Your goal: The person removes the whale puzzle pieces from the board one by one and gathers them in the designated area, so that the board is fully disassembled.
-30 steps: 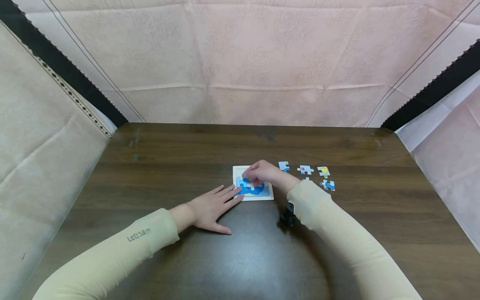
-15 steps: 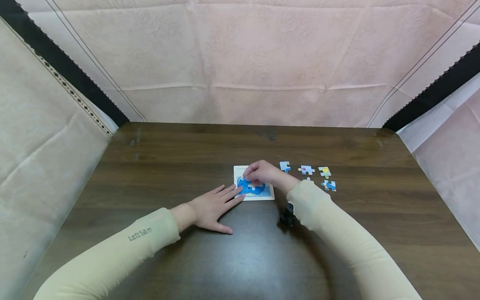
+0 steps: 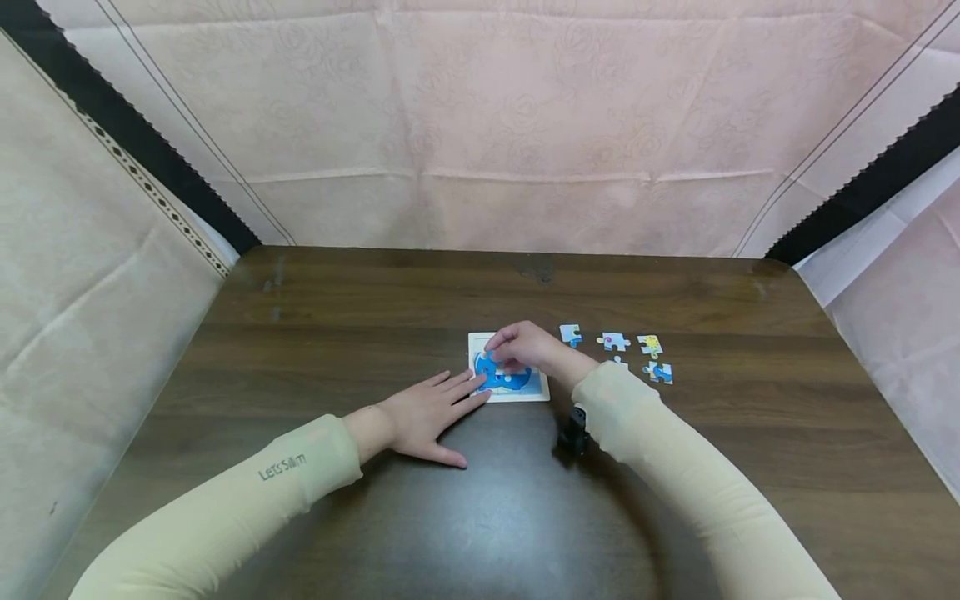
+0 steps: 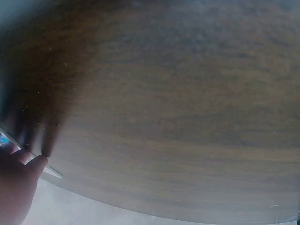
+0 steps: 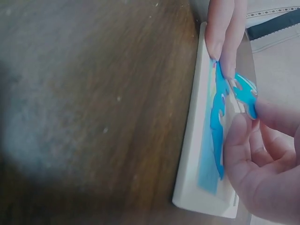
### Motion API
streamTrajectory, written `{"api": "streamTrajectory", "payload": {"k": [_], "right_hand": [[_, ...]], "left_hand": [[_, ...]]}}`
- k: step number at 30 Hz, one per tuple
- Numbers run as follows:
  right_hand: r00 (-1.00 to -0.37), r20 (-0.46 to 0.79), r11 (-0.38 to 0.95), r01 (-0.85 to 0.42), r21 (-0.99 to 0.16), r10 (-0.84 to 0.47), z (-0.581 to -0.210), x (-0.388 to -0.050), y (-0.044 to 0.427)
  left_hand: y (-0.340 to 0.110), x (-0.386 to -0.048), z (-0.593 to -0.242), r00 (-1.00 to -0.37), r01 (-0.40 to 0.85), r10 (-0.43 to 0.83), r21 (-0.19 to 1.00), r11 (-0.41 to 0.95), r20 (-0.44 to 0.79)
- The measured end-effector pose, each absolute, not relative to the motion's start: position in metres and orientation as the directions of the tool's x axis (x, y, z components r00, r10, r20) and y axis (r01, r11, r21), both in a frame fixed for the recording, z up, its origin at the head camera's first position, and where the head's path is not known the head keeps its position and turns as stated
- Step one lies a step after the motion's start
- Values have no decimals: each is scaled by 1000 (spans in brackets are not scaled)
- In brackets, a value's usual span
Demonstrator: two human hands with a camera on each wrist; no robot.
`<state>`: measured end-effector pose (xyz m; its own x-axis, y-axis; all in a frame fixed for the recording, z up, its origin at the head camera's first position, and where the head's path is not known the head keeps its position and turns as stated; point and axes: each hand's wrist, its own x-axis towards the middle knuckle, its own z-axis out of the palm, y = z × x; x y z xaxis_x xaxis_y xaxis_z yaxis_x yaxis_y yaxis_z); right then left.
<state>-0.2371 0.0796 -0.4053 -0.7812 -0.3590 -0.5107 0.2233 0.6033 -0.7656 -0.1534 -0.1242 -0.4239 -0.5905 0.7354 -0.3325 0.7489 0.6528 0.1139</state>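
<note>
While the left hand rests at a white-rimmed tray, the right hand pinches a blue piece

Nearest: two pale sleeves, the left one lettered near its cuff. Dark wood-grain tabletop below both, glare on it this side of the tray. Small black device at the right wrist. Left hand palm down, fingers straight and spread apart, gripping nothing; fingertips on the tray's left side. Left wrist view catches only part of this hand, at the edge.

Tray lies flat just ahead, a blue shape lying in it. Right hand above it, finger and thumb clamped on the blue piece, which is tilted, close by the left fingertips. Cannot tell whether it touches the tray.

Right of the tray, five loose pieces: one with a yellow figure, one partly hidden by the right cuff.

Beyond the table, pale cloth, dark bands at either side.
</note>
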Motion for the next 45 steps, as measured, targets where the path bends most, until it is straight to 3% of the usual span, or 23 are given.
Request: {"api": "streamTrajectory", "payload": {"k": [16, 45], "right_hand": [[-792, -530, 517, 330, -790, -303, -400, -246, 103], [-810, -531, 515, 354, -780, -247, -394, -244, 185]], "left_hand": [[-122, -152, -423, -593, 742, 729, 119, 660, -343], [-122, -151, -421, -599, 737, 728, 125, 664, -333]]}}
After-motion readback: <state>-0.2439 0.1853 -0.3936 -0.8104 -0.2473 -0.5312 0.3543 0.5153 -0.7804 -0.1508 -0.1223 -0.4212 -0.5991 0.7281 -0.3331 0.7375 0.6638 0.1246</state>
